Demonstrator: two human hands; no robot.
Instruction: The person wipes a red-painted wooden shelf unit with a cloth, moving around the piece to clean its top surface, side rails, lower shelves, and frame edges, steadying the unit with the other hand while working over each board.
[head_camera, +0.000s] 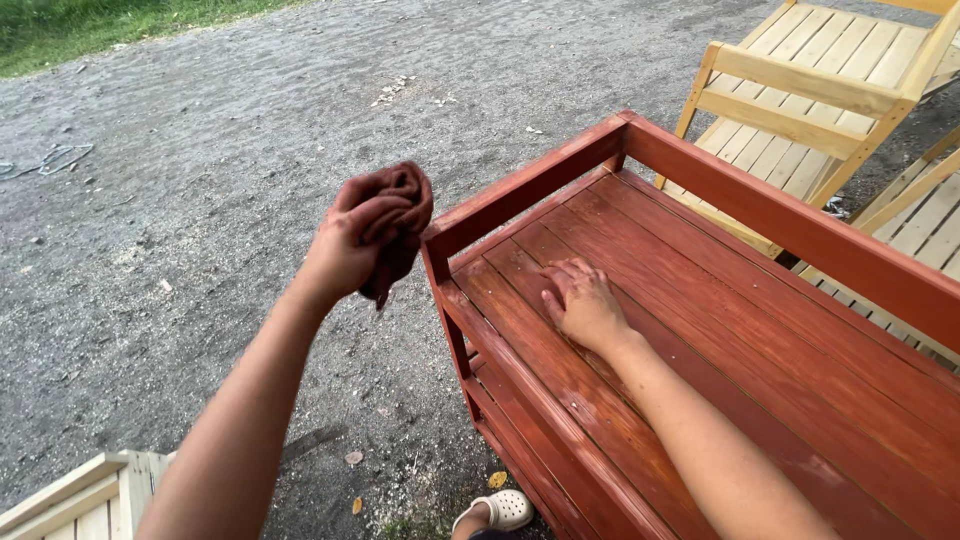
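My left hand (350, 245) is raised over the gravel, fingers closed on a stain-soaked brown rag (402, 205), just left of the corner of a red-brown stained wooden bench (760, 330). My right hand (582, 302) lies flat, palm down and fingers together, on the bench's slatted seat near its left end. The seat looks wet and glossy. The bench's raised side rail (525, 185) stands between the two hands.
Unstained pale wooden chairs (800, 95) stand behind the bench at the upper right. Another pale wooden piece (85, 500) shows at the lower left. Grey gravel (200, 180) covers the ground, grass beyond it. My foot in a white clog (497, 511) is below the bench.
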